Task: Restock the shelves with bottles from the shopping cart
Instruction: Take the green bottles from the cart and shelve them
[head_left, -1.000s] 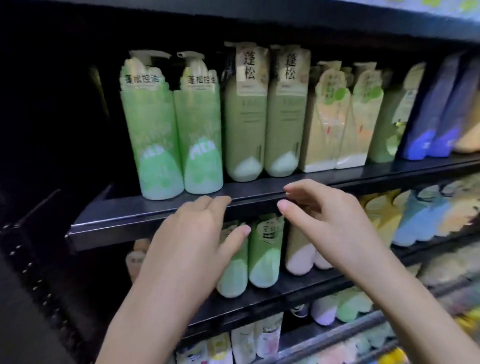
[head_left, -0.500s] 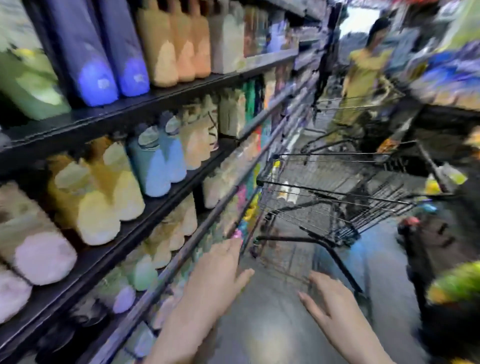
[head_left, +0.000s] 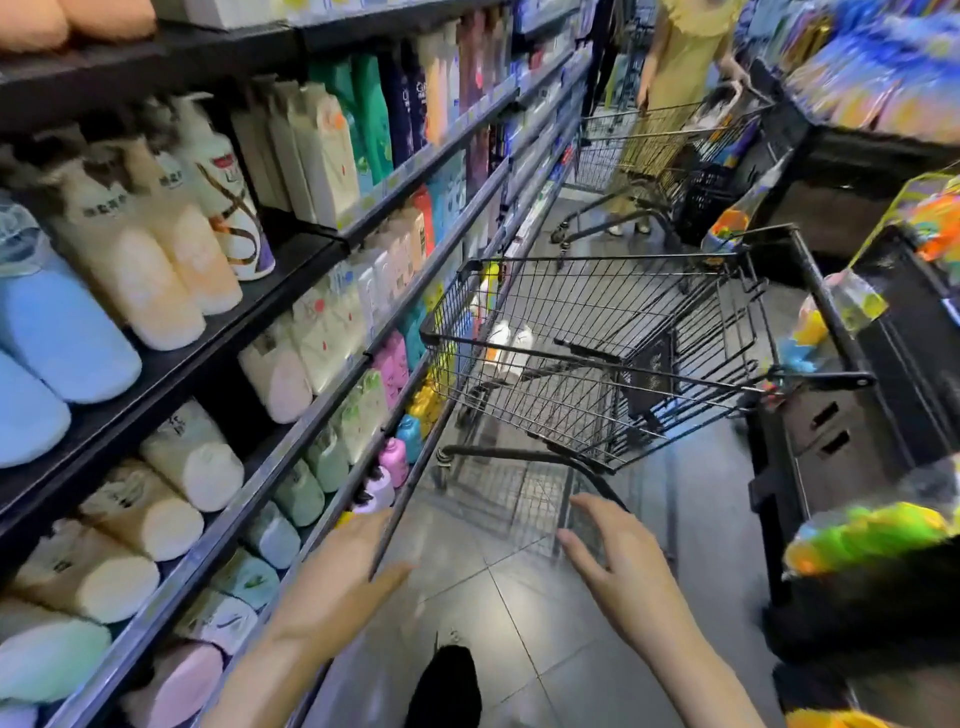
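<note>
With both hands empty and the fingers spread, the step in hand looks like a reach toward the shopping cart (head_left: 613, 358) for the next bottle. Left hand (head_left: 337, 577) hangs near the lower shelf edge on the left, holding nothing; right hand (head_left: 618, 566) is just short of the cart's near low frame, also holding nothing, fingers loose. Cart sits in the aisle ahead, right of the shelves (head_left: 291, 332), and its basket appears nearly bare; white bottles (head_left: 511, 340) show through the wire at the far left, though whether they lie inside the basket or on the shelf behind is hard to tell. To do it well, probably step closer first, go in over the basket rim rather than through the low frame, and take one bottle by its body. Risk: knuckles catching the wire, or bumping the cart so it rolls toward the other shopper (head_left: 680, 57) and second cart (head_left: 670, 145) further down.
</note>
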